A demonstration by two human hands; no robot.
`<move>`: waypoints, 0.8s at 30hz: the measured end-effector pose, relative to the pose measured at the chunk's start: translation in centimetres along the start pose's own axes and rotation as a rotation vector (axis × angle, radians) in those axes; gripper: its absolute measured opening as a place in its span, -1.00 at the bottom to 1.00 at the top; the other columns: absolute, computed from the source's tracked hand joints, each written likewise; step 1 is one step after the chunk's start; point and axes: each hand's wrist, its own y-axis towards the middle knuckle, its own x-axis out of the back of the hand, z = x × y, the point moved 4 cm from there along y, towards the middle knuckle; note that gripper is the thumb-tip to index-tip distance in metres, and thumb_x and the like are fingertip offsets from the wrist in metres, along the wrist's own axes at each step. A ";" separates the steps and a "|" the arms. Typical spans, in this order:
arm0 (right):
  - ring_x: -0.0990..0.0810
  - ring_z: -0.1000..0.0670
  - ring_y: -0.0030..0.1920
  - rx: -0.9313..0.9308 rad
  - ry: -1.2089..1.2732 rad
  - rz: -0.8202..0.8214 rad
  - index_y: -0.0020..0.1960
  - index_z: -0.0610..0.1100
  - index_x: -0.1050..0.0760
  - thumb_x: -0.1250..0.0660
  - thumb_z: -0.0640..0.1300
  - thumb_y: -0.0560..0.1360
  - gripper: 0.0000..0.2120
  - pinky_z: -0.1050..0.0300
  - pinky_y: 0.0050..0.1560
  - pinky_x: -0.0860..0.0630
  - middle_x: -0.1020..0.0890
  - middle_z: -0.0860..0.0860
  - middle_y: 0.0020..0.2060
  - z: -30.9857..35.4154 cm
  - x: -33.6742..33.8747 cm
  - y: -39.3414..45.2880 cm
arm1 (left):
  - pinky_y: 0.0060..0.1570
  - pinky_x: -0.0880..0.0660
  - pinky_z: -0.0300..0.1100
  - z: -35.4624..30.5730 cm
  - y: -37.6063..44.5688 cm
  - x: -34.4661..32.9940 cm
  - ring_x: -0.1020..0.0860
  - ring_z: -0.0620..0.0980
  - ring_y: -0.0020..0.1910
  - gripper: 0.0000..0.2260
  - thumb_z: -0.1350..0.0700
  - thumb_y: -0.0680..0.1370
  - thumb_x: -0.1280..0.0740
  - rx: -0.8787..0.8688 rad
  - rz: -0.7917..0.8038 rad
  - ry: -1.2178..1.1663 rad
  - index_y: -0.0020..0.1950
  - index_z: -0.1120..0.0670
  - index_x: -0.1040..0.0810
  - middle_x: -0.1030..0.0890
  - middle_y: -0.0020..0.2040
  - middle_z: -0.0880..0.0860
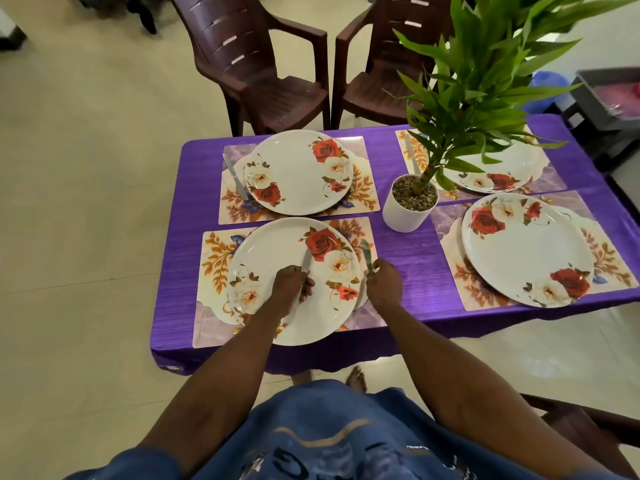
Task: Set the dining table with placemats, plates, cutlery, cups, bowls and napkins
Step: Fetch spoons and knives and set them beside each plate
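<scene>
Table: purple cloth (408, 258) covers it; 4 floral placemats lie on it, each with 1 rose-patterned plate.
Near-left setting: placemat (214, 268) carries the plate (277, 258) directly under your hands.
Left hand: your left hand (291, 285) hovers over that plate, fingers curled round a knife (306, 261); blade points away from you, above the plate's centre. More metal shows below the hand, so it may grip more than 1 piece; you cannot tell.
Right hand: your right hand (382, 282) pinches a second knife (367, 254) at its handle, blade tilted away from you, over the right edge of the near-left placemat, just beside the plate rim. You cannot tell if it touches the mat.
Far-left setting: plate (301, 171) on its mat; 1 knife (235, 178) lies on the mat just left of the plate.
Far-right setting: plate (498, 174) partly hidden by leaves; 1 knife (412, 157) lies left of it.
Near-right setting: plate (526, 247) on its mat.
Centre: potted plant (408, 202) in a white pot with pebbles, between the settings.
Beyond the table: 2 brown plastic chairs (270, 64).
</scene>
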 end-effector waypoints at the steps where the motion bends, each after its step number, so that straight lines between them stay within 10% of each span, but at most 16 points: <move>1: -0.59 -0.07 0.04 0.002 -0.004 0.001 0.20 -0.15 -0.49 -0.29 -0.18 0.58 -0.80 0.05 -0.05 -0.57 -0.60 -0.07 0.08 0.0 0.0 0.0 | -0.46 -0.42 -0.19 0.0 0.0 0.0 -0.52 0.00 -0.43 -0.86 0.16 0.62 -0.25 -0.001 0.000 0.001 0.02 0.23 -0.52 -0.64 -0.28 0.12; 18: -0.51 0.03 -0.10 -0.044 0.214 -0.189 -0.04 -0.14 -0.51 -0.23 -0.20 0.58 -0.90 0.18 -0.13 -0.42 -0.57 -0.02 -0.07 1.1 1.2 -1.4 | -0.02 -0.64 -0.03 -3.2 0.4 -3.5 -0.69 0.12 -0.09 -0.86 0.11 0.59 -0.36 0.002 0.055 -0.195 0.01 0.18 -0.64 -0.71 -0.06 0.16; 24: -0.54 -0.01 -0.30 -0.147 0.563 -0.080 -0.23 -0.22 -0.53 -0.26 -0.21 0.52 -0.82 0.03 -0.24 -0.50 -0.62 -0.15 -0.32 -1.1 3.0 -0.7 | -0.24 -0.54 -0.11 -4.8 -0.6 -9.5 -0.56 0.01 -0.32 -0.89 0.14 0.53 -0.43 -0.038 0.164 -0.152 -0.16 0.16 -0.61 -0.61 -0.29 0.09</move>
